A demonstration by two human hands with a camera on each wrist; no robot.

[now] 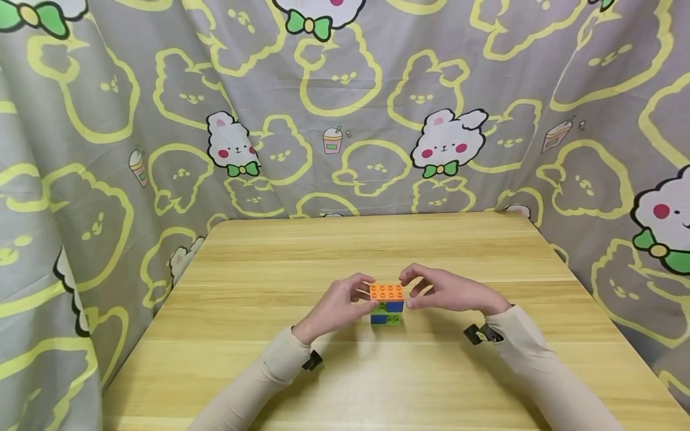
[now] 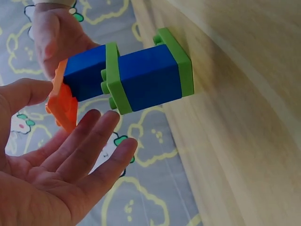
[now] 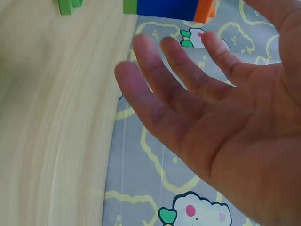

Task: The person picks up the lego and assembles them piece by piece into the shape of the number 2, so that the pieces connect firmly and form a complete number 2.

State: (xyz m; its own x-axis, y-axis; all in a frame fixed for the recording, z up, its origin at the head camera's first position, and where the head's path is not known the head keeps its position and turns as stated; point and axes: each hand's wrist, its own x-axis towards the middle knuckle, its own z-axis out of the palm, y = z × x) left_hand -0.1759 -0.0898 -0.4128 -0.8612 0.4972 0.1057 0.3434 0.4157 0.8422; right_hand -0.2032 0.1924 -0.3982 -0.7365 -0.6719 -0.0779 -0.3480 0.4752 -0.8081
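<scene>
A small stack of toy building bricks (image 1: 386,306) stands upright on the table. From the bottom it has a green plate (image 2: 184,70), a blue brick (image 2: 149,77), a second green plate (image 2: 115,77), another blue brick (image 2: 87,71) and an orange studded plate (image 1: 386,291) on top. The two blue bricks sit toward opposite sides. My left hand (image 1: 342,302) is at the stack's left, thumb tip right at the orange plate's edge, other fingers spread loosely. To the right, my right hand (image 1: 444,291) has its fingers apart, nothing in its palm (image 3: 235,122).
The wooden table (image 1: 259,257) carries the stack near its middle. A patterned curtain (image 1: 345,90) hangs behind the table and along both sides. Dark wrist devices (image 1: 482,334) are strapped at the sleeves (image 1: 517,335).
</scene>
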